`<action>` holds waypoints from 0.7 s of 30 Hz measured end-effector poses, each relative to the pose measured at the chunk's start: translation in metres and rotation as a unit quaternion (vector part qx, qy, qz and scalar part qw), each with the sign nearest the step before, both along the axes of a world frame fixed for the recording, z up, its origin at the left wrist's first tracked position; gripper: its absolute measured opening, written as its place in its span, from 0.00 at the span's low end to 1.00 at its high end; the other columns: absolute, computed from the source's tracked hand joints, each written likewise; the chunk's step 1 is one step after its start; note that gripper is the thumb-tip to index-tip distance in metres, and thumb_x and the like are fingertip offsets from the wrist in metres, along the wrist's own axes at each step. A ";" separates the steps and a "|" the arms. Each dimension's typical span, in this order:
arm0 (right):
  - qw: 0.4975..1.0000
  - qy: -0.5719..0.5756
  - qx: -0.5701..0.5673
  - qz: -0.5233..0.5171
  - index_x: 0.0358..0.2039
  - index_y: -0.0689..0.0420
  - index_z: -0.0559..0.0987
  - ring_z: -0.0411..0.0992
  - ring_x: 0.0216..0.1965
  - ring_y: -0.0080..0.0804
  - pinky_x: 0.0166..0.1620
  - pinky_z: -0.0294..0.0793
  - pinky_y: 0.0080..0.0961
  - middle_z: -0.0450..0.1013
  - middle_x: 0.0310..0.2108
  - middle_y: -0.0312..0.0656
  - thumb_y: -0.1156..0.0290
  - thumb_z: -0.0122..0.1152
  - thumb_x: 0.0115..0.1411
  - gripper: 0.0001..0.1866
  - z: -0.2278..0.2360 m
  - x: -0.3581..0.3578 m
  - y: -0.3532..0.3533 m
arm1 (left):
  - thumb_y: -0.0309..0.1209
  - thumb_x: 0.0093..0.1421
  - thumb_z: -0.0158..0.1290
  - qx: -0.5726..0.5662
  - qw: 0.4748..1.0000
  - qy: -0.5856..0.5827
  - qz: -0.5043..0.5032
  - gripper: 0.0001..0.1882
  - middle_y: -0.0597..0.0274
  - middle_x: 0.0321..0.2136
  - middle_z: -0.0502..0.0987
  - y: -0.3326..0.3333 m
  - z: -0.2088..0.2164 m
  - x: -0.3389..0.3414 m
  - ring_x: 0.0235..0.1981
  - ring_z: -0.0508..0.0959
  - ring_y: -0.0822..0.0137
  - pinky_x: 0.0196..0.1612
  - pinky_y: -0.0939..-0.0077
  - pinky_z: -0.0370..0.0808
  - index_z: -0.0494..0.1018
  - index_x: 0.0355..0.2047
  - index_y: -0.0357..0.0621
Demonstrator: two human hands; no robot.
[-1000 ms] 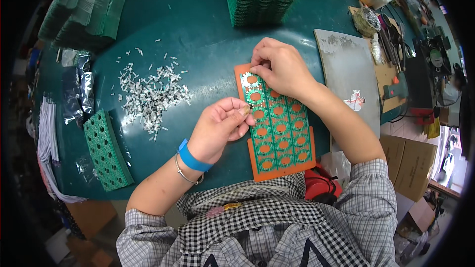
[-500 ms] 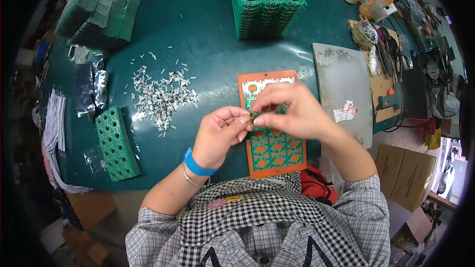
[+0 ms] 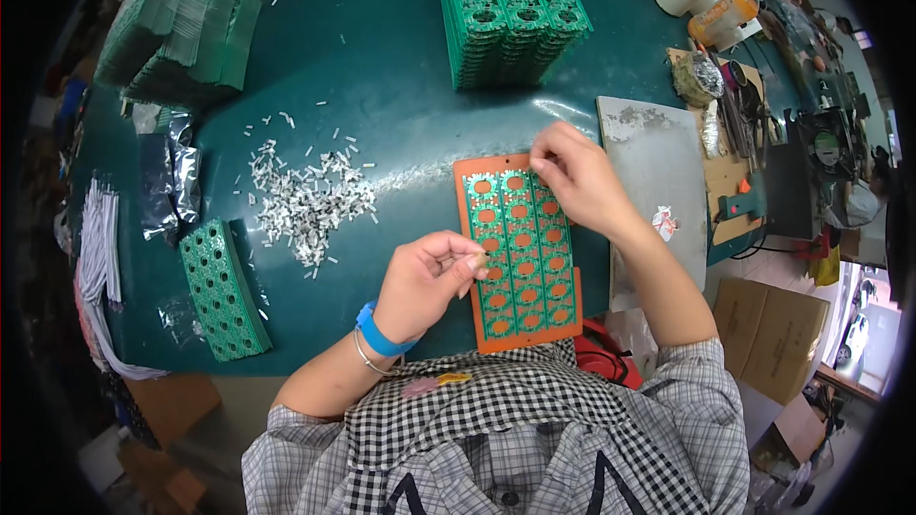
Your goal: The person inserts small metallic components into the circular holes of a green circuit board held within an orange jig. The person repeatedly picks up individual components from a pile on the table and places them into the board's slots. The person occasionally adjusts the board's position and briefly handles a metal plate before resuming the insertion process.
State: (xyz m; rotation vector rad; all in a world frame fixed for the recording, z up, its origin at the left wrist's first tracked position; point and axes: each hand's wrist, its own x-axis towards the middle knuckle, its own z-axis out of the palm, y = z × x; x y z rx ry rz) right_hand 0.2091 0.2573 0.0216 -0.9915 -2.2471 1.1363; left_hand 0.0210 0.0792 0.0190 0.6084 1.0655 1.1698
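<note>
A green circuit board panel [image 3: 524, 253] with rows of oval openings lies on an orange backing plate [image 3: 496, 344] in front of me. My left hand [image 3: 427, 284], with a blue band at the wrist, is at the panel's left edge. Its thumb and index finger are pinched together; whatever is between them is too small to make out. My right hand [image 3: 578, 177] is over the panel's upper right corner, fingertips pressed together and pointing down at the board. Anything in that pinch is hidden by the fingers.
Small white parts [image 3: 310, 200] lie heaped on the green table left of the panel. Circuit board stacks stand at the back [image 3: 510, 14], the far left [image 3: 181, 29] and the near left [image 3: 224, 291]. White cables [image 3: 98, 257] lie at the left edge, a grey metal plate [image 3: 654, 172] at the right.
My hands have separated. The right one moved from the left fingertips up to the panel's upper right corner. The left one stays pinched, slightly lower in view.
</note>
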 end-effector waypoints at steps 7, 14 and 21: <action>0.995 -0.070 0.070 0.026 0.30 0.64 0.75 0.74 0.38 0.51 0.41 0.74 0.40 0.71 0.37 0.47 0.81 0.59 0.56 0.02 -0.012 -0.008 0.008 | 0.25 0.66 0.56 -0.048 0.997 -0.055 0.010 0.05 0.63 0.31 0.80 -0.002 -0.007 -0.009 0.25 0.72 0.80 0.26 0.89 0.66 0.77 0.41 0.38; 0.994 -0.031 0.088 0.060 0.30 0.63 0.75 0.72 0.42 0.50 0.45 0.73 0.41 0.71 0.37 0.46 0.81 0.60 0.55 0.03 -0.003 -0.014 -0.011 | 0.26 0.67 0.55 -0.063 0.996 -0.067 0.014 0.05 0.63 0.31 0.80 -0.007 -0.010 -0.013 0.26 0.73 0.80 0.26 0.90 0.67 0.76 0.41 0.39; 0.987 -0.026 0.128 0.089 0.30 0.62 0.74 0.71 0.42 0.47 0.45 0.72 0.39 0.71 0.37 0.45 0.81 0.61 0.54 0.04 -0.015 -0.024 -0.032 | 0.26 0.68 0.54 -0.083 0.993 -0.080 0.005 0.04 0.62 0.32 0.80 -0.014 -0.012 -0.012 0.26 0.73 0.79 0.25 0.90 0.65 0.75 0.41 0.40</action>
